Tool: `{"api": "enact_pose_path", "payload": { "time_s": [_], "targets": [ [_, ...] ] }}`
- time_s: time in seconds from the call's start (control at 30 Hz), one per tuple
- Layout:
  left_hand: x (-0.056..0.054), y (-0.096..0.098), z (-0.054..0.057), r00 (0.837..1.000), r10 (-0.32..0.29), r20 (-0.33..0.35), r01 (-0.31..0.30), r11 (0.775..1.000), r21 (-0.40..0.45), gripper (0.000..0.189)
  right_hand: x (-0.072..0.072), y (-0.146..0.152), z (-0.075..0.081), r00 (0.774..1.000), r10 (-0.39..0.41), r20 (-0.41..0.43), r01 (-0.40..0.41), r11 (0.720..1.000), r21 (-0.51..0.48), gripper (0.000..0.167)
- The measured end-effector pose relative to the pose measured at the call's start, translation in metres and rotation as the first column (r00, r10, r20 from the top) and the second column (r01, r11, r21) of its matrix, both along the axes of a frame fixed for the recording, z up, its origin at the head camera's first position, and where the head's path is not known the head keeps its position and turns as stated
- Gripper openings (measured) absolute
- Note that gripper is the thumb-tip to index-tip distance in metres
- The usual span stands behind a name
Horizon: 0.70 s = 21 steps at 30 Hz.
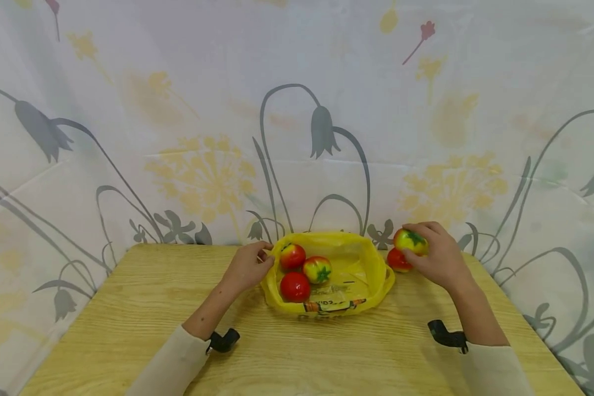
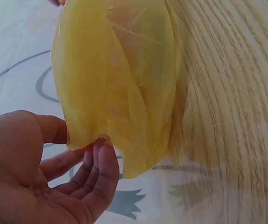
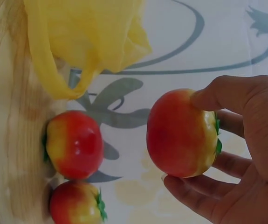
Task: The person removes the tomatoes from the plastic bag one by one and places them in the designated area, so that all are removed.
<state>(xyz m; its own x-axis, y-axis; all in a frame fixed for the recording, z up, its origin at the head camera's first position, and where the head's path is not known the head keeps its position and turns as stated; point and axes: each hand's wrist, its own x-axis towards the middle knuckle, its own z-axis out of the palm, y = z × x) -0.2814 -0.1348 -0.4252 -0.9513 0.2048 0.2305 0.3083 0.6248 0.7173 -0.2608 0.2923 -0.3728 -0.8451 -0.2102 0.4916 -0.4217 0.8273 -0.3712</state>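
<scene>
A yellow plastic bag [image 1: 348, 261] lies with its mouth spread wide on the wooden table. Inside, towards its left end, are a glossy red tomato [image 1: 295, 287], a red-and-yellow tomato [image 1: 292, 256] and another with its green star-shaped leaf [image 1: 318, 269] showing. My left hand [image 1: 249, 265] pinches the bag's left edge, its fingertips at the yellow film [image 2: 110, 88] in the left wrist view. To the right of the bag, my right hand [image 1: 438, 253] grips a red-and-yellow tomato [image 3: 180, 133] between thumb and fingers, raised over the table.
Two more tomatoes, one mostly red [image 3: 75, 144] and one with a green leaf [image 3: 75, 203], sit on the table beside the bag's handle loop [image 3: 45, 70]. A flower-printed cloth [image 1: 297, 187] hangs directly behind the table [image 1: 326, 357].
</scene>
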Motion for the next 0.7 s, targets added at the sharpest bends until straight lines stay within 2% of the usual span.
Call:
{"api": "enact_pose_path", "payload": {
  "time_s": [0.43,0.7],
  "targets": [
    [0.002,0.002,0.003,1.0,0.01,-0.007,-0.01,1.0,-0.013,0.032,-0.005,0.023,-0.007,0.995,-0.091,0.032,0.092,0.995,-0.044,0.048],
    [0.001,0.001,0.003,1.0,0.012,0.008,-0.012,1.0,-0.006,0.033,-0.007,0.032,-0.011,0.995,-0.102,-0.004,0.101,0.993,-0.062,0.049]
  ]
}}
